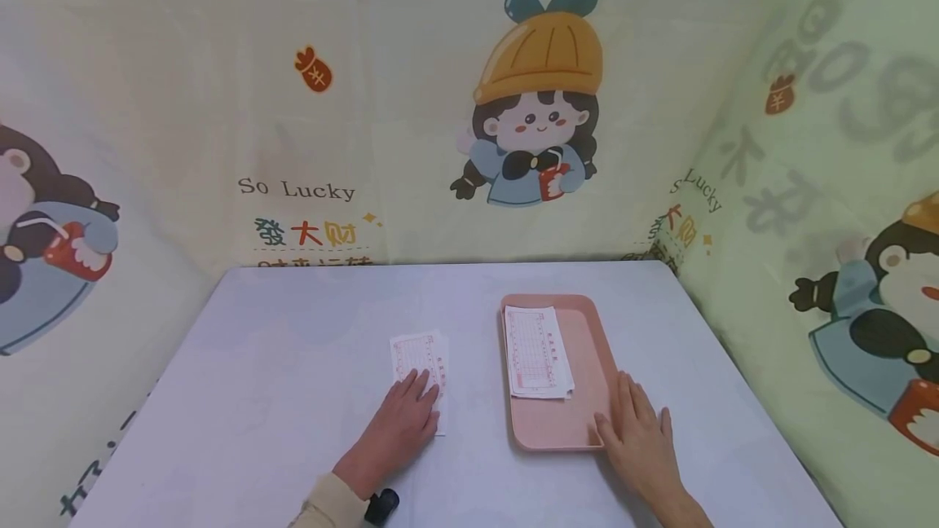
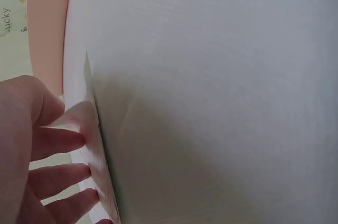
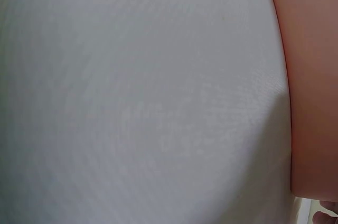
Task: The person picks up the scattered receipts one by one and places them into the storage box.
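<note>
In the head view my left hand [image 1: 403,418] lies palm down on a small stack of white slips printed in red [image 1: 418,350], left of the tray. Its fingertips press on the paper; in the left wrist view a bit of the top slip [image 2: 78,114] bulges up between thumb and forefinger. At the lower right of a pink tray [image 1: 594,418], my right hand [image 1: 645,442] touches the rim with extended fingers, the thumb over the corner. A second pile of similar slips [image 1: 534,353] lies in the tray's left half.
The white tabletop [image 1: 279,381] surrounds both stacks. Its back edge meets a hanging cloth [image 1: 411,145] printed with cartoon figures and lettering, which also covers the sides. A dark band with a black device [image 1: 381,505] sits at the left wrist.
</note>
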`<state>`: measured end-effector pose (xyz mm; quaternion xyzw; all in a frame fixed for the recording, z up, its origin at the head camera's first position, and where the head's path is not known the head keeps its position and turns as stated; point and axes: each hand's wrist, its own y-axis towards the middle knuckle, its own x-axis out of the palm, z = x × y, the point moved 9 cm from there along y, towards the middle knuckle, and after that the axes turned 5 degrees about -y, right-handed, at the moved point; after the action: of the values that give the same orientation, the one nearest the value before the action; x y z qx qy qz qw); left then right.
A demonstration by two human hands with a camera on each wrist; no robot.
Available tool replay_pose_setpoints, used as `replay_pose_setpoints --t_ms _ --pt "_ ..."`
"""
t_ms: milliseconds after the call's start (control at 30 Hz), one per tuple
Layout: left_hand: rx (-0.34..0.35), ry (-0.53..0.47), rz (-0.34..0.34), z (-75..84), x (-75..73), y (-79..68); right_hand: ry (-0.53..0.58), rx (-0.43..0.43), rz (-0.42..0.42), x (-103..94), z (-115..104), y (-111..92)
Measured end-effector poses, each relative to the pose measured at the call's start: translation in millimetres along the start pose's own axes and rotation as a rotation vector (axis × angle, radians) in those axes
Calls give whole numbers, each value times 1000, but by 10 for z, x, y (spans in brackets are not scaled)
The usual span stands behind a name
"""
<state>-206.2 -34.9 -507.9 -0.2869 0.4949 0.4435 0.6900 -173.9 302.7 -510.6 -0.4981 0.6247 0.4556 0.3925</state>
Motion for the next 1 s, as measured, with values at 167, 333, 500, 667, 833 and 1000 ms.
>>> replay_pose_setpoints --t_ms 167,333,500,667,833,1000 --pt "-29 7 4 -4 8 15 -5 4 -3 0 -6 -5" --pt "-35 23 33 4 1 2 -7 3 -4 -21 -25 -8" --pt "-23 48 45 28 -17 -12 -8 10 -22 -18 -28 -8" --pt "11 47 81 57 -48 -24 -13 9 -24 -19 -29 -13" --pt "20 38 85 51 -46 -36 -15 2 -14 -29 -38 -20" --pt "3 22 68 33 -35 -31 -20 7 -16 -30 -42 -26"
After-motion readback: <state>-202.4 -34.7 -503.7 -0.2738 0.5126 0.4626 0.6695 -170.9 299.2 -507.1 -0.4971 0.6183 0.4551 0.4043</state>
